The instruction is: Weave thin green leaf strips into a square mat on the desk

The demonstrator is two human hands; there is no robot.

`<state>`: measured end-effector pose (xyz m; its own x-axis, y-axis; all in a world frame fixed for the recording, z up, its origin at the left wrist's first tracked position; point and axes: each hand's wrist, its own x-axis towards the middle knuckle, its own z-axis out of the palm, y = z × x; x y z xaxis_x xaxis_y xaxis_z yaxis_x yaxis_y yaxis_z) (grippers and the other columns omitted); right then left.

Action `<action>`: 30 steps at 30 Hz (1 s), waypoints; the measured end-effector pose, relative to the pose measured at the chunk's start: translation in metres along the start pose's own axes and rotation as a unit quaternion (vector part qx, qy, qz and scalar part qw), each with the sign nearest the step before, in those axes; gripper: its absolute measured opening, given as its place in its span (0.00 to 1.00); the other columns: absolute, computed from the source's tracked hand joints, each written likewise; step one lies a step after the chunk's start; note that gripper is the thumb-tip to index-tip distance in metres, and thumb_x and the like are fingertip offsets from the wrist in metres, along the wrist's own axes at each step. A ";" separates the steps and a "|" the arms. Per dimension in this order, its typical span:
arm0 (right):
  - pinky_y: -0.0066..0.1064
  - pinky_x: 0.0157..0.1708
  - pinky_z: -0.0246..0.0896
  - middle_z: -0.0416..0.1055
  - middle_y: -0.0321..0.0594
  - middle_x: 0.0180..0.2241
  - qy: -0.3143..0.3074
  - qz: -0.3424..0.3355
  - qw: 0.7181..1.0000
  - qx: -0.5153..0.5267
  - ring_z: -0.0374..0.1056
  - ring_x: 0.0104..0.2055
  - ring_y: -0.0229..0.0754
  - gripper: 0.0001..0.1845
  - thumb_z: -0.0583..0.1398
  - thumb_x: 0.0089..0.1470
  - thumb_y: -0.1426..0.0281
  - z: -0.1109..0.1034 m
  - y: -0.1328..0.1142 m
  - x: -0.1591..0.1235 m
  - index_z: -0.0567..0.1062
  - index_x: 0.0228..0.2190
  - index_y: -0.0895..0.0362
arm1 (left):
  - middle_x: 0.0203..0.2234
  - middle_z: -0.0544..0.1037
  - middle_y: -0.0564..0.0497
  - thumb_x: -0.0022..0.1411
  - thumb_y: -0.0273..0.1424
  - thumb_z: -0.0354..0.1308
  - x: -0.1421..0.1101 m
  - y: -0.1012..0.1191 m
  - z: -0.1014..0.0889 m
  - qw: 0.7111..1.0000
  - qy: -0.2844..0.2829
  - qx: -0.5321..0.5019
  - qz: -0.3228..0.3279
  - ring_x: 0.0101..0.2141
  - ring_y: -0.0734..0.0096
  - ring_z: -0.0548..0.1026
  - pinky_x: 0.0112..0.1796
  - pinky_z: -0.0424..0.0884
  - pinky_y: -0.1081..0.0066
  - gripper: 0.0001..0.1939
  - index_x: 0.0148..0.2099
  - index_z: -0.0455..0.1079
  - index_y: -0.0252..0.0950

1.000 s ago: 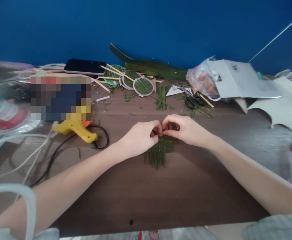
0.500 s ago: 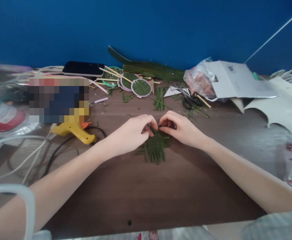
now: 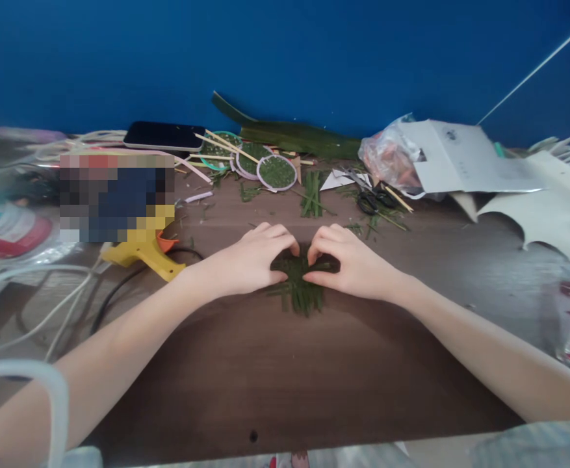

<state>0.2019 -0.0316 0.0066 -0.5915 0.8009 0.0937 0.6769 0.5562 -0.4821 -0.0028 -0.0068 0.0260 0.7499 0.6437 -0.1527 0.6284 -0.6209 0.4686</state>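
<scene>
A small mat of woven green leaf strips (image 3: pixel 305 296) lies flat on the brown table, its loose strip ends pointing toward me. My left hand (image 3: pixel 258 260) curves round its left side, thumb and forefinger apart with their tips at the weave. From the right, my right hand (image 3: pixel 350 261) mirrors it, thumb tip on the strips and forefinger bent down at the far part. Both hands are open in a C shape and touch the mat without a visible pinch. The fingers partly cover its far and side edges.
Behind the mat lie more cut leaf strips (image 3: pixel 311 195), scissors (image 3: pixel 368 195) and round rimmed pieces filled with green bits (image 3: pixel 276 172). A phone (image 3: pixel 164 135), a yellow glue gun (image 3: pixel 143 255) and cables are at left. White cardboard (image 3: pixel 474 156) stands at right.
My fingers were pinched together at the mat's far edge. Now both hands have spread into curves, and the thumbs have come down nearer to me along the weave.
</scene>
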 end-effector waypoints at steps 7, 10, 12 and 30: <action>0.35 0.40 0.51 0.65 0.40 0.34 -0.012 -0.013 1.000 -0.014 0.57 0.38 0.42 0.09 0.60 0.49 0.64 0.004 0.001 0.000 0.67 0.29 0.56 | 0.41 0.67 0.48 0.54 0.32 0.54 0.001 -0.003 0.002 1.000 0.004 -0.006 0.002 0.45 0.61 0.62 0.45 0.59 0.64 0.13 0.44 0.64 0.37; 0.35 0.40 0.50 0.66 0.39 0.34 -0.018 -0.014 1.000 -0.013 0.57 0.39 0.43 0.08 0.60 0.49 0.64 0.004 0.001 0.000 0.68 0.30 0.56 | 0.42 0.66 0.48 0.54 0.32 0.54 0.001 -0.002 0.003 1.000 0.007 -0.013 -0.002 0.46 0.61 0.62 0.46 0.59 0.63 0.13 0.44 0.64 0.37; 0.35 0.40 0.50 0.67 0.39 0.35 -0.019 -0.018 1.000 -0.012 0.57 0.39 0.43 0.08 0.60 0.50 0.64 0.005 0.002 0.000 0.68 0.30 0.56 | 0.43 0.66 0.48 0.54 0.32 0.54 0.001 -0.001 0.005 1.000 0.008 -0.018 -0.008 0.46 0.61 0.61 0.46 0.59 0.63 0.13 0.44 0.63 0.36; 0.35 0.41 0.49 0.69 0.40 0.34 0.005 -0.102 0.995 0.001 0.58 0.39 0.41 0.08 0.58 0.53 0.68 0.010 0.006 0.000 0.76 0.35 0.54 | 0.46 0.62 0.48 0.54 0.32 0.55 -0.001 -0.005 0.005 0.999 0.007 -0.050 -0.009 0.49 0.63 0.60 0.49 0.58 0.64 0.16 0.46 0.59 0.38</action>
<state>0.2021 -0.0307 -0.0049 -0.7126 0.6730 0.1982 0.5421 0.7075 -0.4534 -0.0059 -0.0069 0.0194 0.7358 0.6603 -0.1506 0.6174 -0.5625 0.5499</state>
